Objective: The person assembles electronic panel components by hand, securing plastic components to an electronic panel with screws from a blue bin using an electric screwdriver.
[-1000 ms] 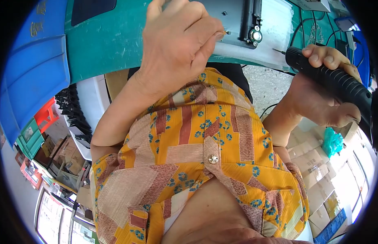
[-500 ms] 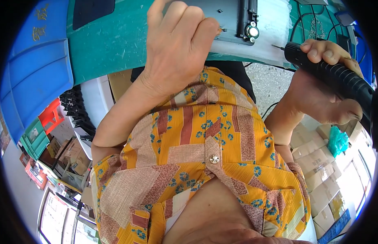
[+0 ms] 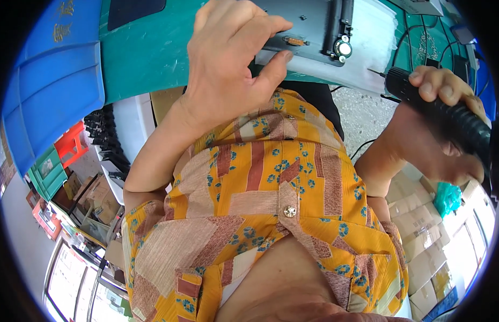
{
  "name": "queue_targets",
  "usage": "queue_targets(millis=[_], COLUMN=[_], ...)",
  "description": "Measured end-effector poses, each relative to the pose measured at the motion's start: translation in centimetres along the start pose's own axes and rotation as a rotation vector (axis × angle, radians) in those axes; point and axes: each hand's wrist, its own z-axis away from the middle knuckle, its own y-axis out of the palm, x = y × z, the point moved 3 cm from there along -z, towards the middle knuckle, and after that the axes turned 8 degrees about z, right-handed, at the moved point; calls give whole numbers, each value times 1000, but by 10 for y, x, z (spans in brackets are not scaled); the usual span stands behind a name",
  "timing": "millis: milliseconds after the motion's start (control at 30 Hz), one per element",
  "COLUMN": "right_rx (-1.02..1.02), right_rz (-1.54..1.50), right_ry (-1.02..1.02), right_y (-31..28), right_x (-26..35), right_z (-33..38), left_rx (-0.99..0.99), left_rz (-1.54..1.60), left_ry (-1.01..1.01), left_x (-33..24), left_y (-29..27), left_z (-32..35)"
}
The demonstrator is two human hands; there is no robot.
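My left hand (image 3: pixel 230 61) is at the left end of a dark flat panel (image 3: pixel 319 24), thumb and forefinger spread apart with nothing between them; its other fingers are partly hidden. Close to those fingertips, a small orange-brown part (image 3: pixel 296 41) sits on the panel. A black bar with a round silver-faced piece (image 3: pixel 343 49) runs along the panel's right side. On the right, my right hand (image 3: pixel 440 107) is wrapped round a black electric screwdriver (image 3: pixel 437 102). Its thin bit points left toward the panel, apart from it.
The panel lies on a whitish sheet (image 3: pixel 370 43) over a green table (image 3: pixel 137 67). A blue bin (image 3: pixel 51 70) stands at the left, near a dark flat piece (image 3: pixel 134 12). Black cables (image 3: pixel 408 37) trail at the back right. Cardboard boxes (image 3: pixel 416 231) are stacked at the right.
My left thumb and forefinger have spread apart from a closed pose, uncovering the orange-brown part. The view has shifted slightly; the screwdriver stays in my right hand.
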Motion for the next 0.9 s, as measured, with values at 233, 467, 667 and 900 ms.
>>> queue_targets(millis=[233,467,667,900], right_rx=[162,112,-155,-471], right_rz=[-35,27,78,-20], right_ry=[-39,-66,6,-280], right_y=[-15,-16,7,35], right_x=[-11,-16,0,5], right_z=[-11,-12,-11,-13], left_rx=[-11,7,-130,-241], left_rz=[29,83,282,380], left_ry=[39,13,283,561], left_x=[3,4,40,50], left_y=[2,2,24,23], left_z=[0,-1,-3,-4])
